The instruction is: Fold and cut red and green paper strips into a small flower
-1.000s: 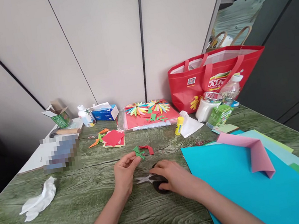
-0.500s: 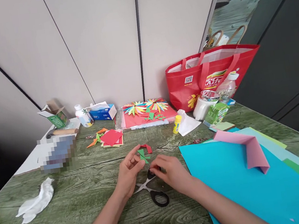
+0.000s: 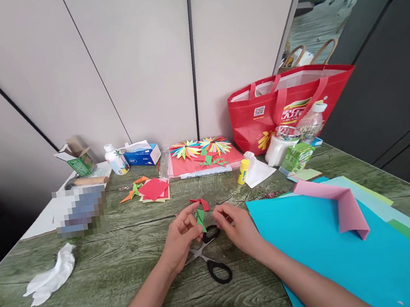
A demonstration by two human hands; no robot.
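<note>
My left hand [image 3: 179, 241] pinches a small piece of folded green paper [image 3: 200, 220] between thumb and fingers, above the table. Just right of it, my right hand [image 3: 238, 227] is closed, thumb against fingertips; whatever it may hold is too small to make out. Below both hands lies a pair of scissors [image 3: 220, 272] with black handles, blades spread and partly hidden behind my left hand. A folded red paper strip [image 3: 203, 204] rests on the table just beyond my left fingertips.
Blue paper sheets [image 3: 316, 239] with a folded pink strip [image 3: 349, 204] cover the right side. A glue stick [image 3: 243, 172], red paper squares [image 3: 153, 189] and paper stars [image 3: 215, 146] lie farther back. Behind stands a red bag [image 3: 254, 121]; a crumpled tissue [image 3: 52, 276] is at left.
My right hand has moved slightly right, away from the scissors' upper handle. The green paper in my left hand has turned and sits a little lower and to the right.
</note>
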